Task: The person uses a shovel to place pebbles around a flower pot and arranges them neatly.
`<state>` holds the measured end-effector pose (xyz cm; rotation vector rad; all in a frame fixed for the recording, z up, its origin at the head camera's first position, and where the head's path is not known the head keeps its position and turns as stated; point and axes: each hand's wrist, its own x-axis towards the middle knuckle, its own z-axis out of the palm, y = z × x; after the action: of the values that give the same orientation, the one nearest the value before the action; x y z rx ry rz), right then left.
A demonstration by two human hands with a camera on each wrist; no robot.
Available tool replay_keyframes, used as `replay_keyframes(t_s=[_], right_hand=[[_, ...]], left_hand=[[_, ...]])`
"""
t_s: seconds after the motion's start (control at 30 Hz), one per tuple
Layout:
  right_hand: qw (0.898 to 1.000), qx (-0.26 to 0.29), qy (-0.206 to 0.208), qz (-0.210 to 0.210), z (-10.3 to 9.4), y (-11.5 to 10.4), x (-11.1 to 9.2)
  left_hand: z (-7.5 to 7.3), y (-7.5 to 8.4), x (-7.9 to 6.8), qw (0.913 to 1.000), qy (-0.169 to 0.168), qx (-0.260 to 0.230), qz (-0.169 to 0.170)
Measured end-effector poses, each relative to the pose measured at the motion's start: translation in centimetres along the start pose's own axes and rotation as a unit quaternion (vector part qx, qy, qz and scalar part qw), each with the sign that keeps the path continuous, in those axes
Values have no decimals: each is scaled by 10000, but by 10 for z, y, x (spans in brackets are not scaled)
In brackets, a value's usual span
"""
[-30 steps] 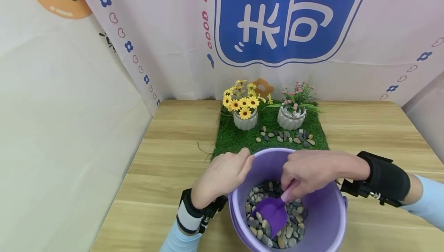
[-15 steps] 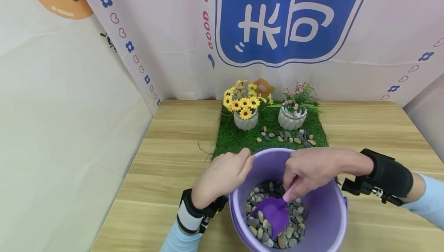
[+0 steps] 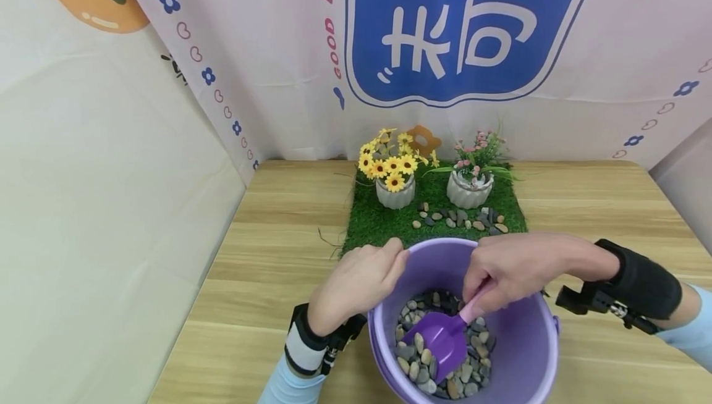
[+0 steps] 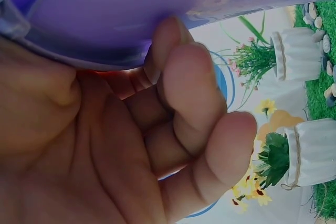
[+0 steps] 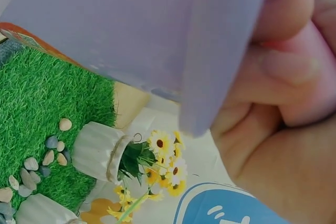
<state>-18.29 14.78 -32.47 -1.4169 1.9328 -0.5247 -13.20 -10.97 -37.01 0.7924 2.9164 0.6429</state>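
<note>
A lilac bucket (image 3: 520, 348) with pebbles (image 3: 470, 370) in its bottom stands at the near side of the table. My left hand (image 3: 361, 277) grips its left rim; the left wrist view has the fingers curled beneath the rim against the outer wall. Inside the bucket, my right hand (image 3: 512, 271) holds a small purple shovel (image 3: 445, 339) by its pink handle (image 3: 473, 308). The shovel's blade lies among the pebbles, several of them resting on its left part. In the right wrist view the fingers wrap the pink handle (image 5: 310, 72), partly hidden by the bucket's rim.
Behind the bucket lies a green artificial grass mat (image 3: 369, 222) with loose pebbles (image 3: 458, 217). Two white pots stand on it, one with yellow flowers (image 3: 392, 166), the other with pink flowers (image 3: 475, 157). A printed cloth (image 3: 300, 95) hangs along the table's back edge.
My right hand has shifted a little to the right, tilting the shovel handle with it, and the blade has moved slightly right in the pebbles. The left hand stays on the rim.
</note>
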Motion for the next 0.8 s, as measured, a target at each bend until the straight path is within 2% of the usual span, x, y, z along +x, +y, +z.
replay_keyframes(t_s=[0.8], right_hand=[[9944, 484, 405, -844, 3, 12, -24]], left_hand=[[1, 0, 0, 10000, 21, 54, -23]])
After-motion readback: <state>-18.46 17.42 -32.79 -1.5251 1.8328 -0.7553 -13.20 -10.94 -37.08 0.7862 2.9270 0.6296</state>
